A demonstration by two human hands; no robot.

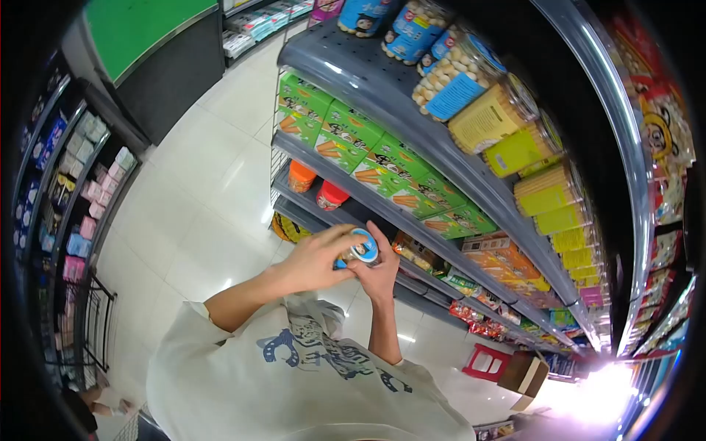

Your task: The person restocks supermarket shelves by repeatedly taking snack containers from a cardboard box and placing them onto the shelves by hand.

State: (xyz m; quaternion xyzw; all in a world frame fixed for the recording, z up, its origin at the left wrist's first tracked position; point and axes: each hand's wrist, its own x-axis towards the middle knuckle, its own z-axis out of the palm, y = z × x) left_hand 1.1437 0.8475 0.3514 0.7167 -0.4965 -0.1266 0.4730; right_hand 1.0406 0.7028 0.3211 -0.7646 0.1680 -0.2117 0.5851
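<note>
A small jar with a blue and white lid (364, 248) is held in front of my chest, its top facing up toward me. My left hand (316, 259) wraps around it from the left, the fingers reaching over the near side of the lid. From the right, my right hand (378, 270) grips the jar's side, with the thumb and fingers closed on it. Most of the jar's body is hidden by my hands. Just beyond them, a red-lidded jar (332, 195) and an orange-lidded jar (301, 176) stand on a lower shelf.
Grey shelving (412, 95) rises in front and to the right. It carries green boxes (344, 134), a clear jar of round biscuits (462, 77) and yellow-labelled jars (494, 117). Another shelf rack (77, 162) stands left across the tiled floor (198, 198). An open cardboard box (523, 373) lies right.
</note>
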